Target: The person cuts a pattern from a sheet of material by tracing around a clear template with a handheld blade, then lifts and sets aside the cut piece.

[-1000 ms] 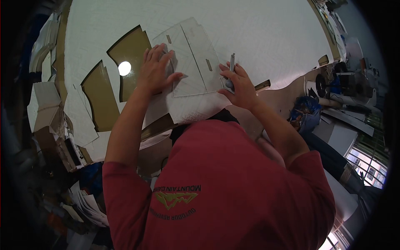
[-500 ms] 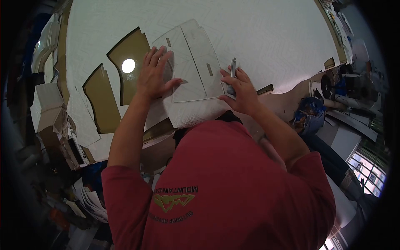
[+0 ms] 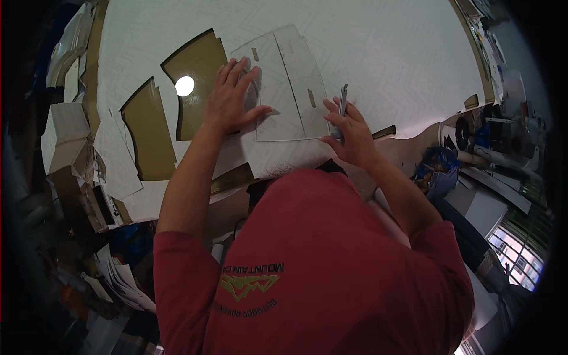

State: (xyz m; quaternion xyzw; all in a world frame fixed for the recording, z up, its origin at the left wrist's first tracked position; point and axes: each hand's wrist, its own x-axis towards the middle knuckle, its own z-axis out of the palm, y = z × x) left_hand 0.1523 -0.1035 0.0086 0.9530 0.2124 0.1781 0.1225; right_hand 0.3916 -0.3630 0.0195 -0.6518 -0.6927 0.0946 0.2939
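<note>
A clear template [image 3: 299, 89] with a dark line down it and two small slots lies on white patterned sheet material [image 3: 396, 65]. My left hand [image 3: 231, 100] rests flat at the template's left side, its fingers spread and thumb stretched over the surface. At the template's lower right edge is my right hand [image 3: 352, 133], its fingers closed around a slim metallic cutter [image 3: 342, 100] that points up and away. Left of my left hand, two curved cut-outs in the white sheet show an olive-brown surface [image 3: 151, 136].
A round bright reflection lies on the nearer cut-out. Cardboard and papers [image 3: 62, 142] are stacked beyond the table's left edge. A blue plastic bag [image 3: 438, 165] and a fan-like machine [image 3: 464, 131] stand off the right side.
The view has shifted, so the table and template appear slightly further right. My right hand still holds the cutter at the template's right edge; my left hand stays flat on it.
</note>
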